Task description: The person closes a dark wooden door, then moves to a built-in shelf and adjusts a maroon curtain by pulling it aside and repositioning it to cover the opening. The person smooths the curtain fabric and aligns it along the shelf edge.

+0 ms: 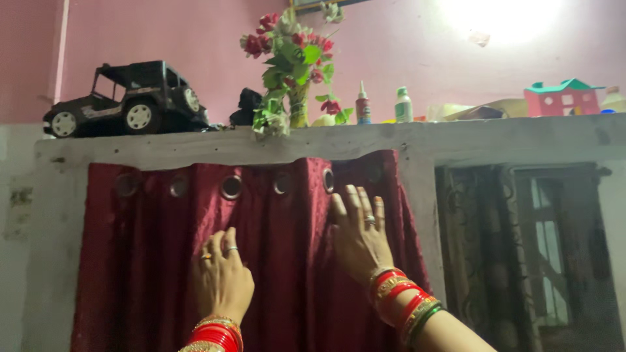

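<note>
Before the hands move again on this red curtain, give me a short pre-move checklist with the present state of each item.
1. Left hand on the red curtain: ok, fingers curled against the fabric.
2. Right hand on the curtain: ok, laid flat with fingers spread, near the top edge.
3. Fabric actually gripped: cannot tell, neither hand shows a clear pinch.
4. Eyelet rings seated on a rod: cannot tell, no rod is visible.
5. Flower vase on the ledge upright: ok, but it stands close to the edge, right above the curtain.
6. Toy jeep steady on the ledge: ok.
</note>
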